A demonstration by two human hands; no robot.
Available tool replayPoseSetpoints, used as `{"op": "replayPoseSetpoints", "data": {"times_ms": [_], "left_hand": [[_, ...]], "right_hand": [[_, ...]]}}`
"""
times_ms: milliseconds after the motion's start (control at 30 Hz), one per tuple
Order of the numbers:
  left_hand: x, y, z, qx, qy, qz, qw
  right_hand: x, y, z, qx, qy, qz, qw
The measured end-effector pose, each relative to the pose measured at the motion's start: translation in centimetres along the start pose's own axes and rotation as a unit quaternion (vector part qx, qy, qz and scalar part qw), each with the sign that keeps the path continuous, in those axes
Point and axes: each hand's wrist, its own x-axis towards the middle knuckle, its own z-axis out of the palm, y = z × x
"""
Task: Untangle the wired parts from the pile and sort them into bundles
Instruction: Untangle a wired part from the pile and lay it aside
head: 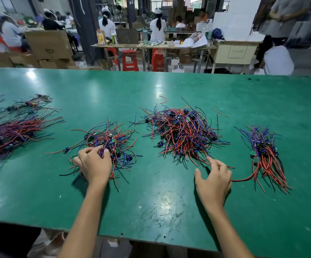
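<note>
Far to the outside of the left fingers lies a combed bundle (7, 135) of red and dark leads, with a looser tuft (30, 104) beyond it on the green table (169, 211). The left hand (93, 164) sits on the small tangle (110, 146), fingers curled down into its wires and gripping them. Between the two hands and just beyond them spreads the main pile (182, 131). The right hand (214, 179) rests with fingers spread and released, its forefinger tip touching the pile's near strands, holding nothing. Outside it lies a neat bundle (264, 155). These parts look light and limp, and the leads likely snag, so lifting by the small board end seems kinder than tugging a wire.
</note>
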Motion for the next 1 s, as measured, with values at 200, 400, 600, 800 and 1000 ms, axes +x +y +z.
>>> {"op": "replayPoseSetpoints", "data": {"times_ms": [200,400,600,800,1000], "left_hand": [[-5.1,1.5,1.6,0.005,0.089,0.133,0.987],[-12.0,3.6,4.6,-0.141,-0.156,0.319,0.924],[-13.9,6.4,6.5,-0.239,-0.355,0.090,0.899],[-12.2,6.2,5.5,-0.411,-0.423,-0.062,0.805],[-11.3,4.5,4.3,-0.396,-0.497,-0.012,0.772]], "right_hand": [[-0.1,0.1,0.1,-0.025,-0.054,0.014,0.998],[-0.5,-0.5,-0.3,-0.035,-0.003,-0.017,0.999],[-2.1,-0.1,-0.5,0.009,0.026,-0.334,0.942],[-2.2,-0.2,-1.1,0.127,-0.129,-0.347,0.920],[-0.5,0.0,-0.8,0.219,-0.226,-0.054,0.948]]}}
